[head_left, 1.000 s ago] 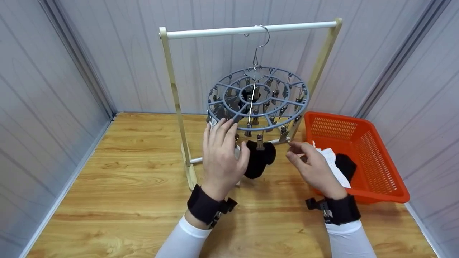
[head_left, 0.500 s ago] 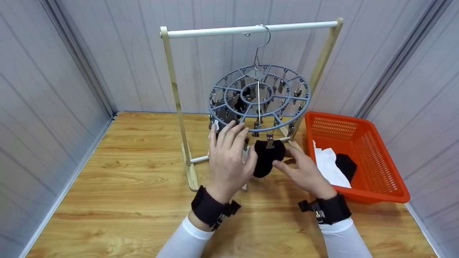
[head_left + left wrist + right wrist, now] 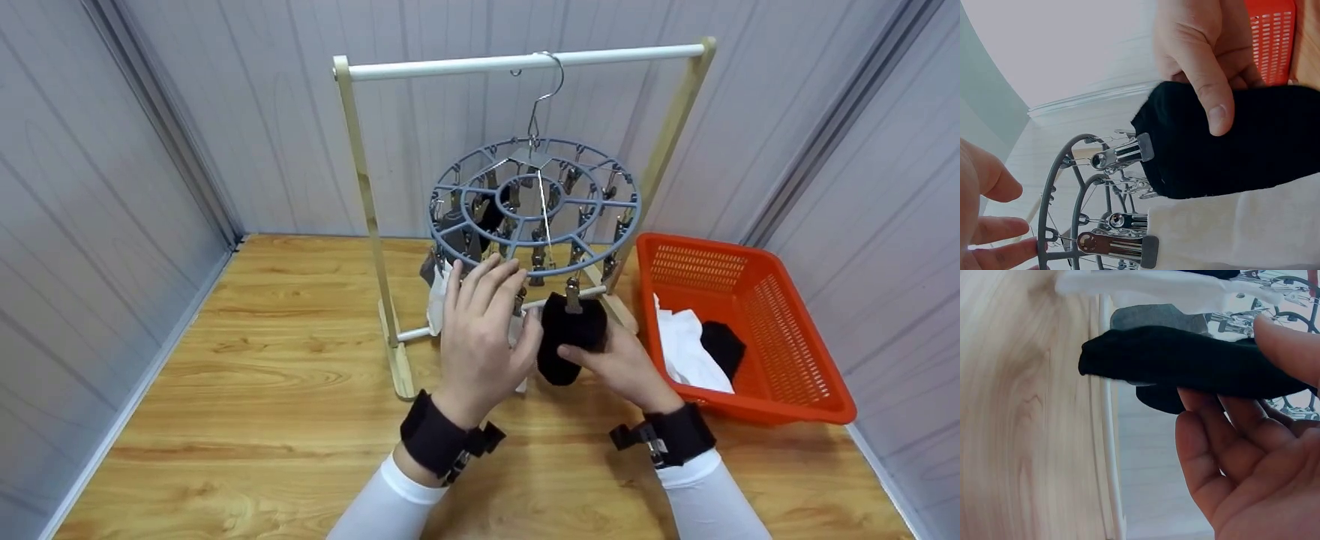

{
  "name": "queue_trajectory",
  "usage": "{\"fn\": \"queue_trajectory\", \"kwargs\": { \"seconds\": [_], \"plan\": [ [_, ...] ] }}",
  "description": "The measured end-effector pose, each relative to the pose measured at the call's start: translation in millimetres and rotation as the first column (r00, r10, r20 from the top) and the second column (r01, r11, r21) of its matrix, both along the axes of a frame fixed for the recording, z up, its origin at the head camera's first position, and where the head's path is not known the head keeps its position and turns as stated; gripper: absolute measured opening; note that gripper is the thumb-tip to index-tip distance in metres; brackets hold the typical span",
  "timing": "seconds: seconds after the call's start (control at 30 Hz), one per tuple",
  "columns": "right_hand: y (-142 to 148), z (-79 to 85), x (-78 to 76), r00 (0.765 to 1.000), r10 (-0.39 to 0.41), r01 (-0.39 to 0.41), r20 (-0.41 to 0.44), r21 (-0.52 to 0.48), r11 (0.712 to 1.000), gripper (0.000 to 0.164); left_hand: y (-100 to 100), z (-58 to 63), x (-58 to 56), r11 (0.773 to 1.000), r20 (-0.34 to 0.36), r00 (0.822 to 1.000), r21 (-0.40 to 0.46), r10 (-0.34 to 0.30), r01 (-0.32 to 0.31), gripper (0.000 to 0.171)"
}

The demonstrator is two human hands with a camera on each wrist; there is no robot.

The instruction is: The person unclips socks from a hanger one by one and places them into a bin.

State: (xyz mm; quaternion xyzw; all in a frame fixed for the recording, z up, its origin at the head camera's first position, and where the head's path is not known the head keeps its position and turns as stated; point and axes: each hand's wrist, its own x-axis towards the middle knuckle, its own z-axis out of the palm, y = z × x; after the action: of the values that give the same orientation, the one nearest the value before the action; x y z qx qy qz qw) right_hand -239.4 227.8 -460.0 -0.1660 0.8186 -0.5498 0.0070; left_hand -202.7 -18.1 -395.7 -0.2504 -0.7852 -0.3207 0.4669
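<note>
A black sock (image 3: 561, 356) hangs by a metal clip (image 3: 573, 295) from the front of a round grey-blue clip hanger (image 3: 534, 241). My right hand (image 3: 628, 369) pinches the sock, thumb (image 3: 1216, 107) on one face and curled fingers (image 3: 1207, 439) behind it. My left hand (image 3: 484, 341) has its fingers raised and fairly straight at the hanger's front left; in the left wrist view its fingertips lie by the outer ring, and contact is hard to tell. A white sock (image 3: 1230, 230) is clipped beside the black one. Grey cloth (image 3: 1157, 319) hangs farther back.
The hanger hooks over the white bar (image 3: 450, 68) of a wooden stand (image 3: 367, 202). To the right, a red-orange basket (image 3: 795, 322) holds a white cloth item (image 3: 686, 352) and a black one (image 3: 722, 349). Panel walls (image 3: 255, 135) enclose the wooden table (image 3: 285, 420).
My right hand has moved left from beside the basket and taken hold of the black sock. The hanger has turned, carrying that sock rightward. My left hand has shifted slightly right.
</note>
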Motion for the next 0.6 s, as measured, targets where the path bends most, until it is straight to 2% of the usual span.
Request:
{"fn": "queue_trajectory", "kwargs": {
  "seconds": [0.1, 0.27, 0.43, 0.6],
  "plan": [
    [-0.6, 0.3, 2.6, 0.999, -0.025, 0.024, 0.020, 0.058, 0.998, 0.059, -1.0, 0.9, 0.6, 1.000, 0.000, 1.000, 0.017, -0.019, 0.019, 0.041],
    [-0.9, 2.5, 5.8, 1.000, 0.010, -0.011, 0.008, 0.088, 0.996, 0.033, -1.7, 2.5, 1.9, 0.998, -0.008, 0.999, 0.041, -0.048, 0.048, 0.041],
    [-1.5, 5.6, 7.6, 0.998, 0.063, -0.062, -0.004, 0.102, 0.993, 0.029, -1.8, 4.4, 2.9, 0.995, -0.065, 0.995, 0.068, -0.070, 0.074, 0.042],
    [-2.1, 8.3, 9.5, 0.994, 0.110, -0.110, 0.004, 0.126, 0.986, 0.030, -0.8, 6.3, 4.7, 0.991, -0.143, 0.986, 0.092, -0.080, 0.094, 0.035]
  ]
}}
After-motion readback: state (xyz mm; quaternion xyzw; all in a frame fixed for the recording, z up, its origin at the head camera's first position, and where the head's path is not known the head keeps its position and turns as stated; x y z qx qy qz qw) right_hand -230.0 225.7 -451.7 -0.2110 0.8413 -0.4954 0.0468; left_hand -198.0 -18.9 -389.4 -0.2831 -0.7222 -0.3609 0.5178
